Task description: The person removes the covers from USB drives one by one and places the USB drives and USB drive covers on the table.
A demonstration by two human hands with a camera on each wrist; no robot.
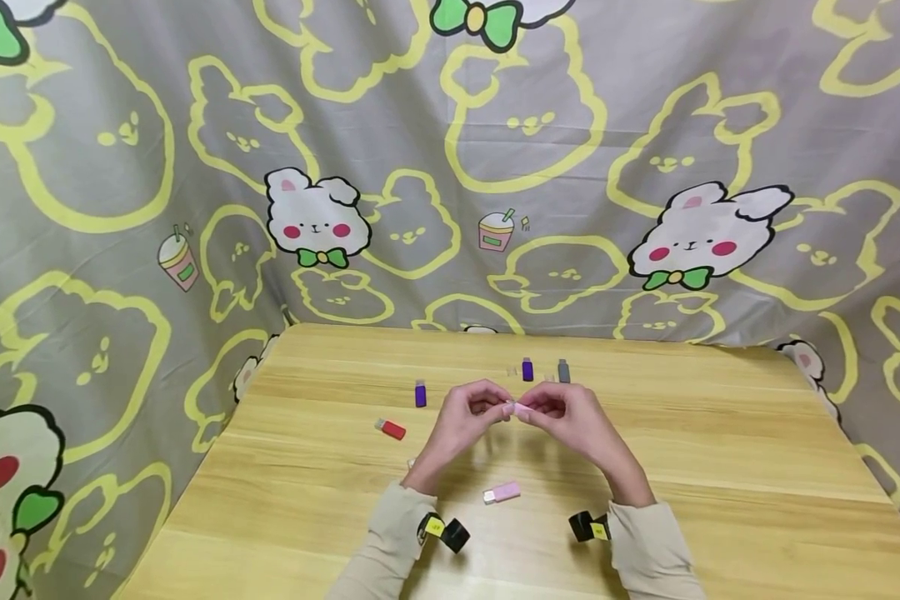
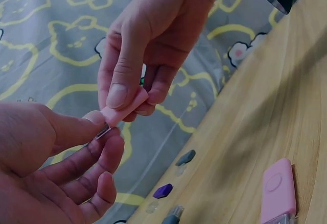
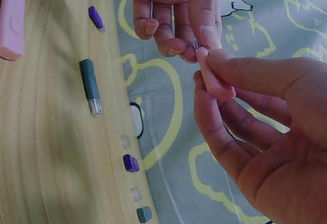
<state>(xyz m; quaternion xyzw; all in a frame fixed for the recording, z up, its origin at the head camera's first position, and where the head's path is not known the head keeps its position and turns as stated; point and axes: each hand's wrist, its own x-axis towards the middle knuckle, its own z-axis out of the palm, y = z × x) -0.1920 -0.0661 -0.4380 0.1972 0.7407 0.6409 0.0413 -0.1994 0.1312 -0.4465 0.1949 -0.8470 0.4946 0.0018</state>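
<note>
Above the table, both hands meet at a pink USB flash drive (image 2: 125, 106). My right hand (image 1: 570, 415) pinches its pink body between thumb and fingers. With thumb and fingertips, my left hand (image 1: 468, 417) pinches the clear cap (image 2: 103, 131) at the drive's end. The cap is mostly covered by the fingers. Beneath the hands, a second pink USB flash drive (image 1: 504, 492) lies on the table with its clear-capped end to the left. A dark grey-green flash drive (image 3: 89, 81) with a clear end lies on the table in the right wrist view.
On the wooden table (image 1: 720, 433) lie a red flash drive (image 1: 392, 429) and a purple one (image 1: 421, 394) to the left. Farther back are another purple drive (image 1: 527, 369) and a grey one (image 1: 564, 371), each beside a loose clear cap. A patterned curtain (image 1: 390, 250) hangs behind.
</note>
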